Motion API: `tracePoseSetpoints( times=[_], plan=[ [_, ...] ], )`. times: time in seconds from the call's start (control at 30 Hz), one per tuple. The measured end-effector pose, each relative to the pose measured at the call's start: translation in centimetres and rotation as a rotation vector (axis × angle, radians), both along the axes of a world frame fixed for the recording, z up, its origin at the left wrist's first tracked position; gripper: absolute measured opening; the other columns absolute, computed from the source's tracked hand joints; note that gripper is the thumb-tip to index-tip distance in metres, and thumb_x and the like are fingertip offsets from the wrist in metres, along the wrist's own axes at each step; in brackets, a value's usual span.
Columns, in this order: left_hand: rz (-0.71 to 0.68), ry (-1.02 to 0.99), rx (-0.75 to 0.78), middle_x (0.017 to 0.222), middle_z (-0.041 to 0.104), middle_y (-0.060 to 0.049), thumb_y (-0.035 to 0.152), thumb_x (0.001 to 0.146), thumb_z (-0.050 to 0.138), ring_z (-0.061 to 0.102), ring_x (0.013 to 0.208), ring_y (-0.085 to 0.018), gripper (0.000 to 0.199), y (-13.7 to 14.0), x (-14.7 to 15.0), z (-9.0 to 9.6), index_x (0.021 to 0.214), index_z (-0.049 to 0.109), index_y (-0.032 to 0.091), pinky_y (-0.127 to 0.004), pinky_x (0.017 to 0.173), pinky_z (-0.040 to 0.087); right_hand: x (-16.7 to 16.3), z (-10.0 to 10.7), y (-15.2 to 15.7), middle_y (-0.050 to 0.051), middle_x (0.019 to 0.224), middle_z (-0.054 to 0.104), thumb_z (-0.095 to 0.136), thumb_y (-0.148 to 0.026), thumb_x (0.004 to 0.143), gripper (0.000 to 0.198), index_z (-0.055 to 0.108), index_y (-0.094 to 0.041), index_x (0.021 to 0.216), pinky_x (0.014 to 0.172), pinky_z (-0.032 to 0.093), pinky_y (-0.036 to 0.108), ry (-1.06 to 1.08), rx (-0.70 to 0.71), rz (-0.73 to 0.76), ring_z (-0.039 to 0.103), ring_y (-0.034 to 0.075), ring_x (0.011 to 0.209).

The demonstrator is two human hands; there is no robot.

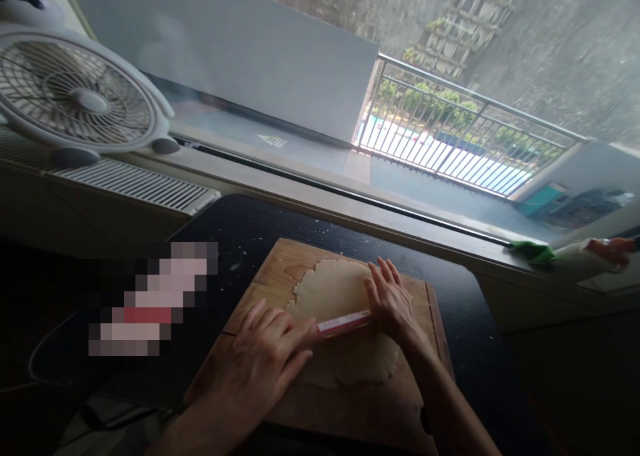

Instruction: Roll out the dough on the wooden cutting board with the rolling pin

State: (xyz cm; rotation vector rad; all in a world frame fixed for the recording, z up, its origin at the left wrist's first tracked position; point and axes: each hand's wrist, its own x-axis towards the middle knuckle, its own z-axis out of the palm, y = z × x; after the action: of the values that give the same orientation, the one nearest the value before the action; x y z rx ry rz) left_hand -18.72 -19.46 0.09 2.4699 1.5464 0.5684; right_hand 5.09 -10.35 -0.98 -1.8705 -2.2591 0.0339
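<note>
A slim pink-and-white rod [343, 324] lies across a flat, pale sheet of dough [345, 363] with ragged edges. The dough is spread on a wooden board [273, 266]. Over the rod's left end rests my left hand [267, 346], fingers stretched forward and thumb apart, hiding that end. My right hand [390, 299] lies palm down over the other end, its fingers extended toward the dough's far right edge. Neither hand's fingers visibly wrap around the rod. Both rod ends are covered, so its full length is hidden.
The board sits on a dark table [240, 223] with scattered pale crumbs. A blurred-out pinkish item [160, 303] is at left. Behind run a window sill [320, 193] and glass. A white fan [90, 99] stands back left; a green item [533, 253] lies at right.
</note>
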Motion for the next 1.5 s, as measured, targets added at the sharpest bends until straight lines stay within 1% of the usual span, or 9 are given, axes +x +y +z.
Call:
tracePoseSetpoints(
  times=[0.13,0.27,0.43,0.53,0.8,0.9,1.1,1.2,1.5],
  plan=[
    [0.032,0.024,-0.018,0.086,0.056,-0.001,0.025,0.083,0.055,0.049,0.087,-0.019,0.035,-0.1,-0.6,0.4,0.118,0.056,0.027,-0.047,0.095,0.032,-1.2,0.7,2.7,0.007,0.144,0.033,0.026,-0.042,0.093,0.05,0.042,-0.016,0.133,0.107,0.029,0.037,0.023,-0.046,0.012,0.02,0.021,0.136],
    [-0.003,0.015,-0.069,0.085,0.055,0.0,0.019,0.077,0.06,0.049,0.086,-0.019,0.039,-0.6,-0.5,0.8,0.114,0.058,0.031,-0.047,0.095,0.032,0.6,-1.0,-4.5,0.004,0.144,0.034,0.028,-0.032,0.093,0.044,0.043,-0.019,0.133,0.109,0.025,0.039,-0.016,0.087,0.076,0.016,0.021,0.137],
    [-0.056,0.003,-0.097,0.086,0.055,0.001,0.016,0.074,0.063,0.049,0.089,-0.019,0.041,-0.5,-0.1,0.7,0.111,0.059,0.033,-0.049,0.098,0.03,3.3,-2.9,-12.3,0.008,0.147,0.027,0.036,-0.029,0.09,0.058,0.018,-0.015,0.144,0.107,0.025,0.046,-0.064,0.188,0.11,0.019,0.024,0.136],
    [-0.044,0.012,-0.076,0.087,0.055,0.0,0.023,0.078,0.06,0.05,0.088,-0.019,0.034,-0.3,0.1,0.2,0.112,0.059,0.03,-0.051,0.101,0.027,2.6,-2.0,-9.5,0.007,0.147,0.027,0.035,-0.032,0.091,0.051,0.031,-0.017,0.14,0.108,0.023,0.045,-0.07,0.139,0.109,0.014,0.025,0.137],
    [0.115,0.08,0.016,0.089,0.059,-0.002,0.022,0.083,0.053,0.053,0.091,-0.02,0.036,-0.1,0.0,0.4,0.119,0.056,0.024,-0.052,0.102,0.026,-4.3,0.6,7.4,0.008,0.135,0.044,0.029,-0.042,0.093,0.047,0.048,-0.016,0.127,0.106,0.03,0.038,0.118,0.05,0.105,0.028,0.022,0.132],
    [0.142,0.076,0.005,0.088,0.06,-0.001,0.022,0.081,0.056,0.054,0.09,-0.02,0.036,0.1,0.0,1.0,0.117,0.057,0.025,-0.053,0.103,0.025,-4.6,0.2,6.8,0.008,0.134,0.045,0.031,-0.042,0.093,0.047,0.047,-0.015,0.127,0.105,0.031,0.037,0.136,0.086,0.136,0.027,0.022,0.132],
    [0.046,0.045,-0.031,0.091,0.06,0.0,0.017,0.075,0.058,0.054,0.091,-0.019,0.045,0.0,0.6,0.7,0.119,0.055,0.03,-0.055,0.105,0.023,0.1,-0.7,-4.2,0.002,0.137,0.042,0.034,-0.034,0.092,0.039,0.047,-0.023,0.127,0.107,0.028,0.041,0.013,0.096,0.174,0.018,0.023,0.136],
    [0.016,0.031,-0.041,0.092,0.06,0.0,0.019,0.077,0.057,0.053,0.094,-0.02,0.044,0.3,0.7,0.3,0.119,0.055,0.03,-0.055,0.106,0.021,0.8,-0.7,-6.0,0.002,0.141,0.037,0.037,-0.033,0.091,0.039,0.047,-0.024,0.128,0.107,0.026,0.044,-0.023,0.11,0.17,0.017,0.025,0.136],
    [0.201,0.114,0.082,0.091,0.061,-0.004,0.024,0.083,0.054,0.052,0.097,-0.022,0.036,2.0,-1.8,0.2,0.119,0.057,0.023,-0.059,0.106,0.014,-5.2,-0.1,9.2,0.009,0.12,0.056,0.035,-0.037,0.091,0.04,0.054,-0.016,0.119,0.1,0.035,0.038,0.16,0.112,0.036,0.033,0.024,0.127]
  ],
)
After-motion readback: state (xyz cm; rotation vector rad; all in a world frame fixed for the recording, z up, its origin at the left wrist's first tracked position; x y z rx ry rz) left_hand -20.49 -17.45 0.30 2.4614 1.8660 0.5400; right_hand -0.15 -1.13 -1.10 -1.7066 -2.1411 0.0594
